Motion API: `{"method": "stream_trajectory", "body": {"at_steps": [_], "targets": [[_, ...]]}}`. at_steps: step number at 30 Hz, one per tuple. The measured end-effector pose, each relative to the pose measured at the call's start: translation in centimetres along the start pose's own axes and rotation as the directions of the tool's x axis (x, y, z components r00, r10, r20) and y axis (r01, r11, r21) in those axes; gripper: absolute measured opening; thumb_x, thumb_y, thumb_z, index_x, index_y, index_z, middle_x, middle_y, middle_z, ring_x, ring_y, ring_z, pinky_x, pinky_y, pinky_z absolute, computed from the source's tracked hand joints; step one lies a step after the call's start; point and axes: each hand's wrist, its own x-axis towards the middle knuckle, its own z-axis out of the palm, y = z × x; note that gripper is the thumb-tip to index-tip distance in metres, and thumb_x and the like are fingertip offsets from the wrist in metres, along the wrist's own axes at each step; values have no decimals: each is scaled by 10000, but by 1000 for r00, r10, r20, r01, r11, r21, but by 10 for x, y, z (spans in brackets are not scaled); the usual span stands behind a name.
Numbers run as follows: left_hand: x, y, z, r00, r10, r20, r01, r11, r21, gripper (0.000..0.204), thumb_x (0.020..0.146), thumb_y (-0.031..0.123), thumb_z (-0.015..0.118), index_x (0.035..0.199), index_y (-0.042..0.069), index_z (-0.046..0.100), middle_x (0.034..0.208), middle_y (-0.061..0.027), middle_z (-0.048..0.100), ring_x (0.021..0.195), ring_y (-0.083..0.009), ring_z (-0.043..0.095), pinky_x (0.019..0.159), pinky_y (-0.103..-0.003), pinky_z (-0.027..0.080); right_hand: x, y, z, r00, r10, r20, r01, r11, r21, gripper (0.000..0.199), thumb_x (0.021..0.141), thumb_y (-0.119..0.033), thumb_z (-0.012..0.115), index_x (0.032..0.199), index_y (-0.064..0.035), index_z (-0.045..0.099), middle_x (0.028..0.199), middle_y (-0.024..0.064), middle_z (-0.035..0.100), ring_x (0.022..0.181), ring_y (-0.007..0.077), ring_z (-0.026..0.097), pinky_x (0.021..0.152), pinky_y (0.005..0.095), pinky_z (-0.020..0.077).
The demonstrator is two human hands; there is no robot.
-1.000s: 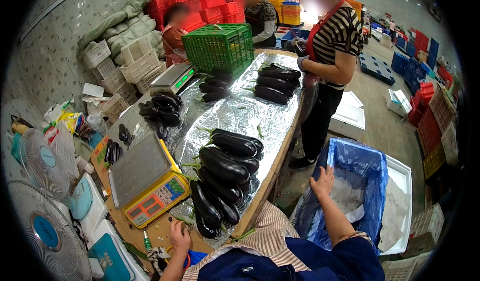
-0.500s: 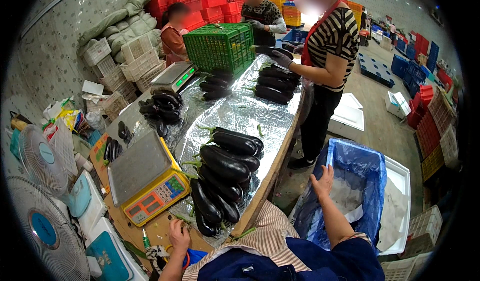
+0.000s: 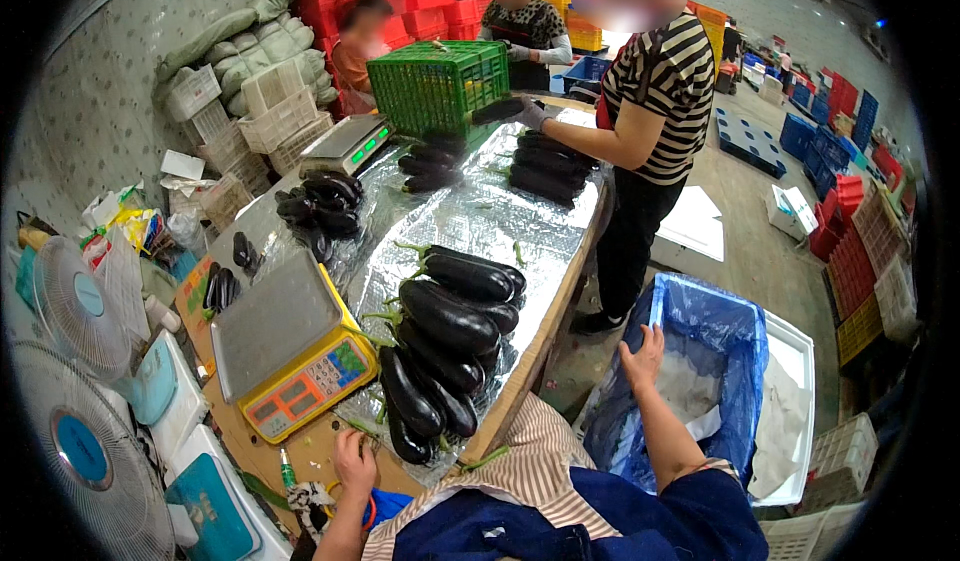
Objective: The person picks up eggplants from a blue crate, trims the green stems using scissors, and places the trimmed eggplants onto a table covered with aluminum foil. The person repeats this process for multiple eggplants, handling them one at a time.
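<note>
My left hand (image 3: 355, 461) rests at the near edge of the brown cardboard table cover (image 3: 330, 436), its fingers loosely bent and nothing visible in them. To its right lies a pile of glossy dark eggplants (image 3: 448, 319) with green stems, on silver foil (image 3: 400, 266). My right hand (image 3: 642, 359) has its fingers spread above the near-left side of a crate lined with blue plastic (image 3: 740, 371), holding nothing. Pale paper (image 3: 690, 386) lies inside that crate. Just beyond my left hand stands a yellow scale (image 3: 320, 381) with a bare grey pan.
Across the table, a striped-shirted person (image 3: 650, 101) holds an eggplant (image 3: 497, 112) near a green crate (image 3: 440, 86). Two other people stand behind. More eggplants (image 3: 545, 168) and a second scale (image 3: 345, 144) share the table. Fans (image 3: 85, 441) stand at left; a white foam box (image 3: 690, 223) sits on the floor.
The striped-shirted person has moved the eggplant leftward to the green crate's side and leans further in. My hands have hardly moved; the whole view has shifted slightly.
</note>
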Motion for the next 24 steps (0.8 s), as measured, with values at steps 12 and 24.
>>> {"method": "stream_trajectory", "body": {"at_steps": [12,24], "targets": [[1,1,-1,1000,-2,4,2,1000,5,169,698,11,564,865,-19,565,957,-170,537,896,-355,519,778,-404,423,1,3,4,1000,10,7,-10,1000,-2,545,671,-233,706,1138,-55,488,1292,188,382,1232,345,317,1013,409,286],[0,1,0,999,-47,21,47,999,-16,140,718,15,569,852,-26,569,977,-171,542,907,-345,527,788,-396,429,2,12,9,1000,-23,13,24,999,-31,524,671,-236,704,1120,-55,501,1275,179,406,1223,342,331,1001,415,301]]}}
